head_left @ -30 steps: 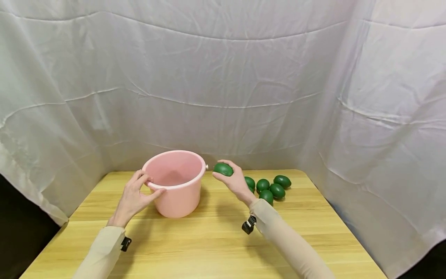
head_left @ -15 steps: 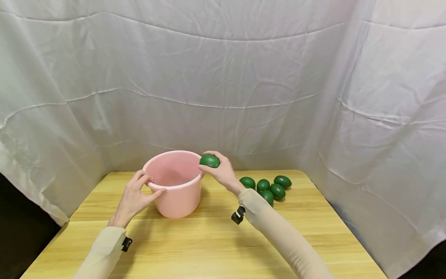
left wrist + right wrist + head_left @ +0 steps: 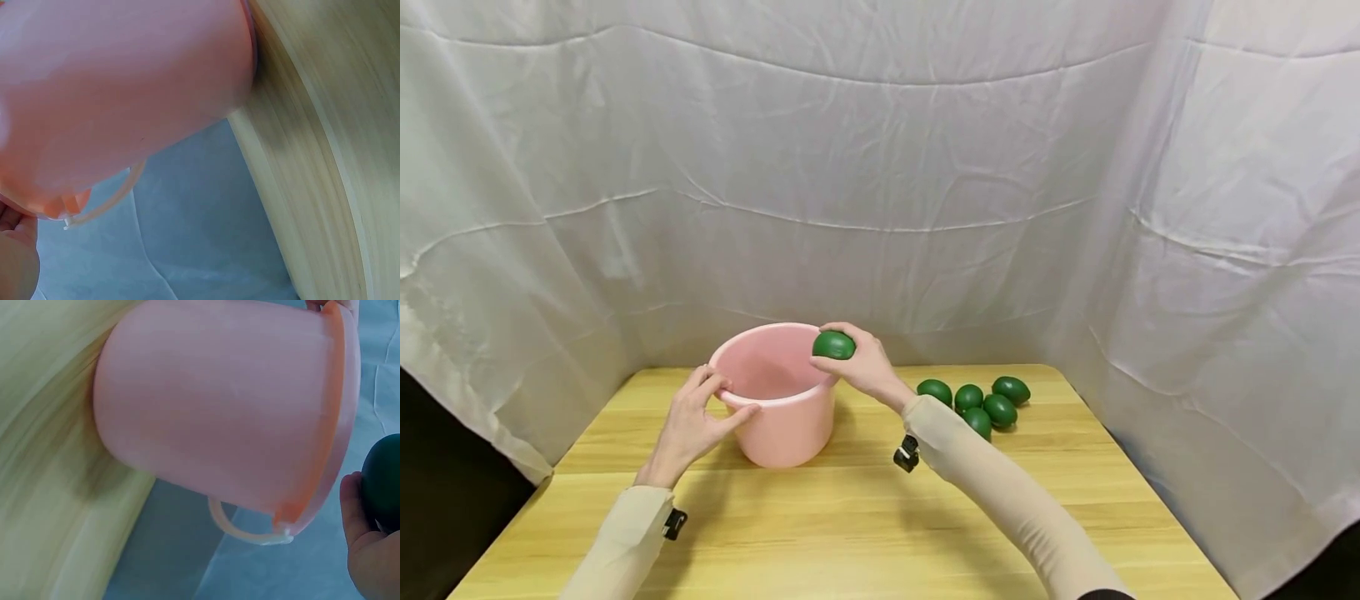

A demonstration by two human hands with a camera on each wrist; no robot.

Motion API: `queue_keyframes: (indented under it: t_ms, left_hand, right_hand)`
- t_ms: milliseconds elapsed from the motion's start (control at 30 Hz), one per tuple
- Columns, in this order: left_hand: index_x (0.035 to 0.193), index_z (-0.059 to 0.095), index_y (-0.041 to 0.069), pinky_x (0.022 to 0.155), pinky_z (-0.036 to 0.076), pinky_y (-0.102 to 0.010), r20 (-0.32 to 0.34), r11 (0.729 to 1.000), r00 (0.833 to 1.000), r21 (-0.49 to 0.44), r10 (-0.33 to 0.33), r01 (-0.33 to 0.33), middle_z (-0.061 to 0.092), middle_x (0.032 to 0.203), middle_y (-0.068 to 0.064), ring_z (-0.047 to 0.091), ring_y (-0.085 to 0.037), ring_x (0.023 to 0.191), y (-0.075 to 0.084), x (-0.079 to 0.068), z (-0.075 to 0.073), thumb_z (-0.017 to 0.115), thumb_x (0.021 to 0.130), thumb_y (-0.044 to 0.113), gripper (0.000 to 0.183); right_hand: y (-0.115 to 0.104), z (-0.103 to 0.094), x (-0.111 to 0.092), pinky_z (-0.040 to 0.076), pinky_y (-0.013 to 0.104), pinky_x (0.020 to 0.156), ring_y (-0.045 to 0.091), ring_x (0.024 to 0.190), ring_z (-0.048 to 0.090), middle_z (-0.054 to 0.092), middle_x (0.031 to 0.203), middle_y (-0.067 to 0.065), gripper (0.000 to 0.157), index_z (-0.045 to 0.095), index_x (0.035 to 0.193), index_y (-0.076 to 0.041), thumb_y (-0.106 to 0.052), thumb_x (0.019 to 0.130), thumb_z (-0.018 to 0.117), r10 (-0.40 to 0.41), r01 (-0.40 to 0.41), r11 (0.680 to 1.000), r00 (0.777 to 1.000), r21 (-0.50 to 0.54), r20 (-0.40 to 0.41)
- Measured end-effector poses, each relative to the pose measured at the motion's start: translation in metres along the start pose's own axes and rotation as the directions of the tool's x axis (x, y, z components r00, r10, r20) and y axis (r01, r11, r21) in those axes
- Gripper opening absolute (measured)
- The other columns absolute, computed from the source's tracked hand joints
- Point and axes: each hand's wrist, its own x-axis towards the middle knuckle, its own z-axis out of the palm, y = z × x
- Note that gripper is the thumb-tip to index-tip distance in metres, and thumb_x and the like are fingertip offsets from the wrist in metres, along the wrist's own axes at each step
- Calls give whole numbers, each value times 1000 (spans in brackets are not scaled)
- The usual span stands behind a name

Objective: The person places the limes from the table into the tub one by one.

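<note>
A pink bucket (image 3: 786,429) stands upright on the wooden table, its inside partly in view. My left hand (image 3: 688,429) grips its rim at the near left, fingers over the edge and thumb along the outside. Between the thumb and fingers of my right hand (image 3: 868,367) is a smooth dark green oval fruit (image 3: 833,345), held at the right side of the bucket's opening. The right wrist view shows the same green fruit (image 3: 384,481) just beyond the rim, with the thumb against it. In the left wrist view the bucket wall (image 3: 125,81) hides most of my left hand.
Several more green oval fruits (image 3: 1000,411) lie grouped on the table (image 3: 820,533) to the right of the bucket. A pale bucket handle (image 3: 244,536) hangs on the far side. White cloth (image 3: 880,167) hangs behind and along the sides of the table.
My right hand has moved left with the green oval fruit, from beside the bucket to over its right rim. The left hand has stayed on the rim.
</note>
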Motion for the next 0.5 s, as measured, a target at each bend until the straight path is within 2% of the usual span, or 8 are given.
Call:
queue_keyframes:
  t_ms: [167,500]
  left_hand:
    - [90,63,8,80,39,-23,0,1000,1000,5,0,0,56,100,-4,50,-15,91,0,-1,0,91,65,23,40]
    - [89,63,9,80,39,-24,2,1000,1000,6,3,-3,56,101,-4,50,-14,90,2,0,-1,92,65,23,40]
  right_hand:
    - [-10,5,4,55,29,75,15,89,65,66,118,0,50,62,125,-26,-36,79,81,-71,73,997,997,-31,41]
    - [-20,10,11,54,27,75,13,89,65,66,115,0,51,61,125,-27,-36,79,82,-43,52,993,995,-108,86]
